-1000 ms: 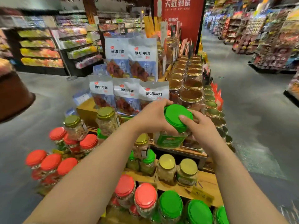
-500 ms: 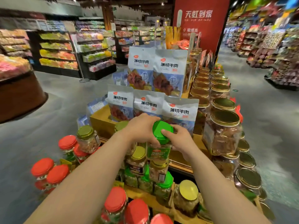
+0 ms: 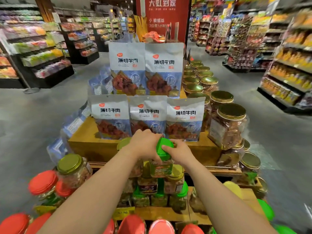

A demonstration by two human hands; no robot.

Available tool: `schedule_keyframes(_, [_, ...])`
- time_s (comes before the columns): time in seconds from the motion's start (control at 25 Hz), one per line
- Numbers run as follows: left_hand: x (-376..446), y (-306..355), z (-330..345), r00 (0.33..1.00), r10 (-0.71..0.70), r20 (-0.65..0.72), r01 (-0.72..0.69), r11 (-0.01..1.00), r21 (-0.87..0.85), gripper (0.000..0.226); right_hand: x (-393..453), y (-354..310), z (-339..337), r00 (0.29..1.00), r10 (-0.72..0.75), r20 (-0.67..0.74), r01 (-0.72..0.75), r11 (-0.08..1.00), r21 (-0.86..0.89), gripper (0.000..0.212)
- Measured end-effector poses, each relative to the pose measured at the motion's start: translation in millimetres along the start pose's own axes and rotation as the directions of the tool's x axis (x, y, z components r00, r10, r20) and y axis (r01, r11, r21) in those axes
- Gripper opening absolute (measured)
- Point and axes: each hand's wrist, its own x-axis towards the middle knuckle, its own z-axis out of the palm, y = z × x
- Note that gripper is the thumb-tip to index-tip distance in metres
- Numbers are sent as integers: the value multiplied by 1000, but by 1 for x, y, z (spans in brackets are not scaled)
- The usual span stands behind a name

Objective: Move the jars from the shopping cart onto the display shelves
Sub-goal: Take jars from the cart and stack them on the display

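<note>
Clearly the job is in mid-course; just below the middle of the frame both hands are on one green-lidded jar (image 3: 163,163), the left hand (image 3: 146,146) curled over the lid's left edge and the right hand (image 3: 180,152) wrapped round its right side with a fingertip on the lid top; the jar hangs above gold-lidded jars (image 3: 175,176) on the middle tier of the wooden display stand (image 3: 87,141), and whether its base touches anything yet I cannot tell, since the hands and blur hide it. Much looks already stocked, by my reading: green-lidded jars (image 3: 159,198) fill the tier beneath; red-lidded jars (image 3: 43,182) crowd the lower left and bottom edge; larger gold-lidded jars (image 3: 230,122) climb the right side; beef snack bags (image 3: 148,115) stand across the centre. No shopping cart shows in this view, so how many jars remain I cannot judge; this one at least is not yet released.
</note>
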Motion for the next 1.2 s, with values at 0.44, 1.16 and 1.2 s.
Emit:
schedule_keyframes(0.44, [13, -8, 13, 996, 93, 16, -92, 995, -42, 117, -9, 4, 9, 996, 38, -76, -39, 999, -12, 40])
schedule_keyframes(1.16, [21, 315, -28, 781, 571, -253, -624, 697, -353, 69, -233, 171, -217, 628, 375, -682, -71, 900, 430, 7])
schedule_keyframes(1.2, [19, 347, -26, 763, 597, -247, -644, 670, -371, 68, -252, 185, -233, 604, 395, -692, -73, 893, 445, 8])
